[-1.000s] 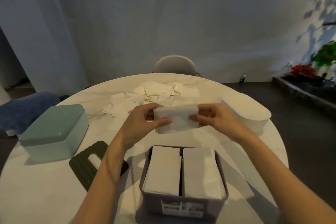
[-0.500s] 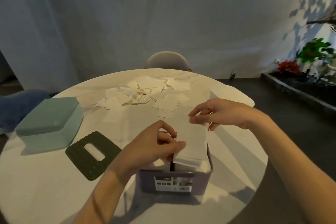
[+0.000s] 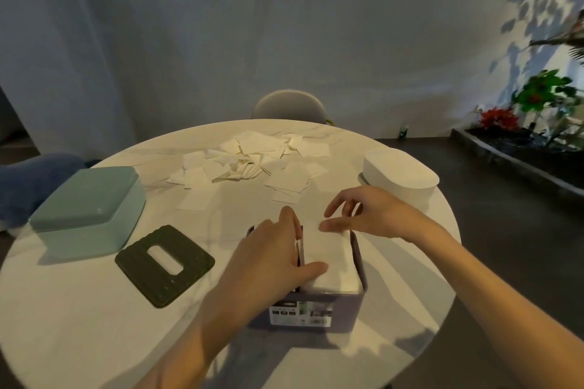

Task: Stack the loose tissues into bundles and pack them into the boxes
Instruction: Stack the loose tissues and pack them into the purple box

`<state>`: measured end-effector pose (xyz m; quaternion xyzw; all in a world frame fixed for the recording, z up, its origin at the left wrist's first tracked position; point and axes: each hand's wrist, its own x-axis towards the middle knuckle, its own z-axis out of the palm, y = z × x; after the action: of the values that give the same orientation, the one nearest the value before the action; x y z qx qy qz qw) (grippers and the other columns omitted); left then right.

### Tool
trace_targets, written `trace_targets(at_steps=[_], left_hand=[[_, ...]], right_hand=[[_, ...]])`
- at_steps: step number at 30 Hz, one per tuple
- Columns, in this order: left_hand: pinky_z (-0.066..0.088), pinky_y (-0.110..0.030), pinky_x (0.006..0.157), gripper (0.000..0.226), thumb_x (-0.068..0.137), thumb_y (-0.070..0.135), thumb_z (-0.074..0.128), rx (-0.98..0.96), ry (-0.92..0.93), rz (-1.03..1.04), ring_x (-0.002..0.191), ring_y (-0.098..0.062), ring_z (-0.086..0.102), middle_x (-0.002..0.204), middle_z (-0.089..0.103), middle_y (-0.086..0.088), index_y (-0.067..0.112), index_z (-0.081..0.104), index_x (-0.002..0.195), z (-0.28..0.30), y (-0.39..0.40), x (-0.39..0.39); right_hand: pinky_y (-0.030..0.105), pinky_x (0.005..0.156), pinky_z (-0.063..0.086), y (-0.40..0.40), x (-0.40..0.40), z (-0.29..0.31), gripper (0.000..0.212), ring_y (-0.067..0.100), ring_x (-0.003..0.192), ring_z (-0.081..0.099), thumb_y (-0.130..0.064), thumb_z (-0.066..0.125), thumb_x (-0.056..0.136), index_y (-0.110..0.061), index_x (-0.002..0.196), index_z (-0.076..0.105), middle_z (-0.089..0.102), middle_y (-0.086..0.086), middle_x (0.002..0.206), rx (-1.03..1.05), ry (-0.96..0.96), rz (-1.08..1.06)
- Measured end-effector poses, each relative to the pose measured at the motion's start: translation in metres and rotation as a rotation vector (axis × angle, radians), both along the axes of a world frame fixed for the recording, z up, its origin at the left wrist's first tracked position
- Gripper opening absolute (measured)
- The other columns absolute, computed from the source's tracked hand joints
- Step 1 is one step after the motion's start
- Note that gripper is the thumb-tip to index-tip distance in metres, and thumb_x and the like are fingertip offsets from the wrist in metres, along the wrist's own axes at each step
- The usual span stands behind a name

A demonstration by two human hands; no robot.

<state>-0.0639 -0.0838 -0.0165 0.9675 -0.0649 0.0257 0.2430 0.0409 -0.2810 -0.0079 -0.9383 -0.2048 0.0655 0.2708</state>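
Currently, the purple box [image 3: 316, 306] stands near the front edge of the round tabletop [image 3: 79, 309] and holds upright white tissue bundles [image 3: 331, 262]. The left hand [image 3: 271, 259] lies over the left half of the box, fingers extended and close together, with the fingertips reaching down into the gap between the bundles and the thumb resting on top of the right bundle. It presses flat rather than gripping. The right hand [image 3: 369, 218] sits at the far end of the box, fingers loosely spread and half curled; its lower fingertips touch the top of the right bundle, and nothing is enclosed in it.

The loose tissues [image 3: 252, 164] remain scattered in a pile on the far side of the tabletop, well apart from the box. A dark green slotted lid [image 3: 164, 265] lies flat just left of the box. A teal box [image 3: 88, 205] sits at the left, and a white box [image 3: 401, 174] at the right.

Handling note: the tissues appear light, soft and easily creased. A bundle is likely to fan out or slump if held by one edge. Grasp it across both short ends, squeeze gently to keep the sheets aligned, and lower it straight down beside the packed bundles.
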Motion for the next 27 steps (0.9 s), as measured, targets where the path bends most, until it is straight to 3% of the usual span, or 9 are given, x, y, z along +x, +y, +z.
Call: trace_targets(at_steps=[4, 7, 15, 20, 27], left_hand=[[0.034, -0.017, 0.093, 0.057, 0.080, 0.065, 0.074, 0.103, -0.183, -0.122, 0.117, -0.001, 0.035, 0.132, 0.044, 0.024, 0.041, 0.050, 0.126, 0.004, 0.006, 0.007], [0.033, -0.024, 0.105, 0.063, 0.081, 0.069, 0.069, 0.142, -0.200, -0.231, 0.119, 0.002, 0.026, 0.146, 0.040, 0.031, 0.047, 0.053, 0.138, 0.006, 0.013, 0.010], [0.035, -0.025, 0.098, 0.072, 0.077, 0.077, 0.064, 0.195, -0.169, -0.264, 0.110, 0.004, 0.026, 0.145, 0.047, 0.031, 0.046, 0.054, 0.141, 0.000, 0.016, 0.010], [0.040, -0.029, 0.099, 0.070, 0.078, 0.074, 0.069, 0.200, -0.133, -0.298, 0.117, -0.002, 0.034, 0.144, 0.050, 0.028, 0.043, 0.057, 0.140, -0.002, 0.016, 0.011], [0.041, -0.028, 0.100, 0.068, 0.079, 0.072, 0.070, 0.215, -0.116, -0.296, 0.123, -0.005, 0.037, 0.146, 0.049, 0.025, 0.043, 0.057, 0.140, -0.006, 0.012, 0.014]], right_hand=[[0.015, 0.066, 0.050, -0.017, -0.011, 0.002, 0.043, 0.010, 0.083, 0.062, -0.066, 0.069, 0.071, -0.035, 0.100, 0.068, 0.063, -0.019, 0.089, 0.177, -0.239, 0.057], [0.013, 0.066, 0.050, -0.024, -0.028, 0.008, 0.040, 0.005, 0.088, 0.062, -0.065, 0.068, 0.075, -0.034, 0.100, 0.071, 0.067, -0.023, 0.096, 0.174, -0.318, 0.197], [0.019, 0.076, 0.054, -0.030, -0.051, 0.008, 0.067, 0.001, 0.096, 0.058, -0.091, 0.060, 0.064, -0.049, 0.116, 0.064, 0.060, -0.033, 0.116, -0.131, -0.341, 0.238], [0.012, 0.078, 0.047, -0.027, -0.051, 0.007, 0.067, 0.002, 0.097, 0.057, -0.090, 0.060, 0.064, -0.050, 0.118, 0.064, 0.060, -0.033, 0.119, -0.230, -0.313, 0.248], [0.020, 0.083, 0.055, -0.027, -0.047, 0.002, 0.071, 0.005, 0.097, 0.059, -0.089, 0.062, 0.061, -0.048, 0.119, 0.061, 0.059, -0.031, 0.120, -0.277, -0.252, 0.233]])
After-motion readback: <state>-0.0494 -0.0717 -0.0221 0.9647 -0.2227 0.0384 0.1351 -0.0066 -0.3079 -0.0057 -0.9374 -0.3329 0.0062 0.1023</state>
